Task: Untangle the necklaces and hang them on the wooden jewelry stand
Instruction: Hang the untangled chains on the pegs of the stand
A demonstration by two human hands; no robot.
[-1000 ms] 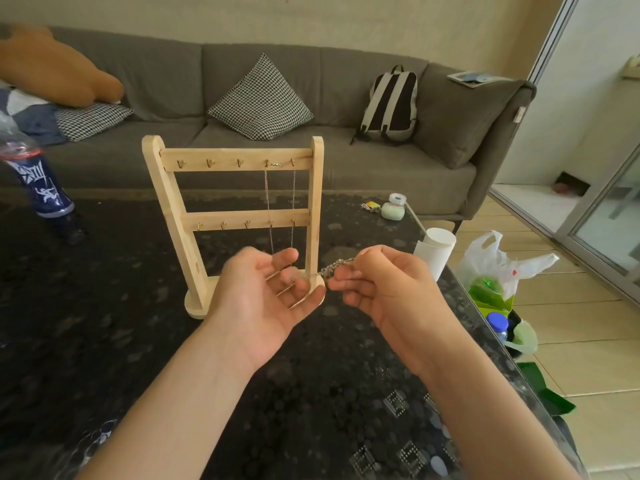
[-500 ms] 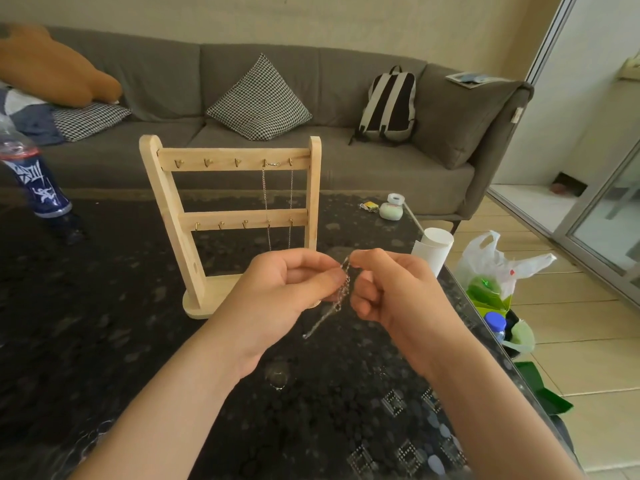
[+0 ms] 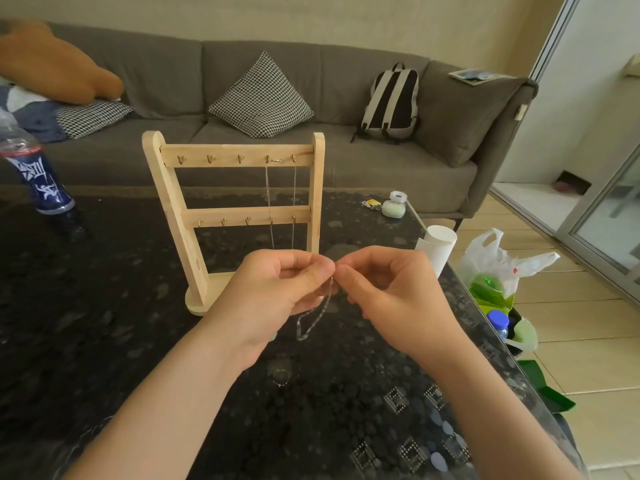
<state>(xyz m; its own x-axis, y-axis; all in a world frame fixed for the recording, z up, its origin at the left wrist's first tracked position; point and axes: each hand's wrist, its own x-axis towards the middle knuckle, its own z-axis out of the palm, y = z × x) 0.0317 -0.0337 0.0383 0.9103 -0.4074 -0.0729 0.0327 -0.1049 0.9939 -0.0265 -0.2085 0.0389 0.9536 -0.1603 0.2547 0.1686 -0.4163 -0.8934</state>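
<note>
Silver chain, fine-linked: I am pinching the necklace (image 3: 313, 317) between both hands, over the near-middle of the dark worktop (image 3: 104, 341), just in front of the wooden jewelry stand (image 3: 173, 202). My left hand (image 3: 277, 289) and right hand (image 3: 391, 292) are meeting tip to tip. The fingers (image 3: 322, 271) of each are clamping on the chain's upper end. The rest is dangling in a narrow loop beside the left palm, clear of the worktop as far as I can tell.

Handling, as I am judging it: very light, wholly limp, slick metal, thin enough to kink or snap if tugged at a knot. It is offering no stiffness to steer by, so the hold belongs near its ends, fingertips only. Any snarl is calling for teasing apart, not pulling. Whether a knot is sitting in the hanging loop I cannot tell, as the links are too small.

Count:
- One necklace is in my hands, possibly doubled; I cannot be sure.
- One hung necklace (image 3: 268, 188) is draping from the two rightmost hooks (image 3: 210, 159) of the upper rail (image 3: 239, 155), its two strands falling past the lower rail (image 3: 246, 215).
- One stand, two rails, five hooks on each.
- Three upper hooks are showing bare, and seemingly all five lower ones.
</note>
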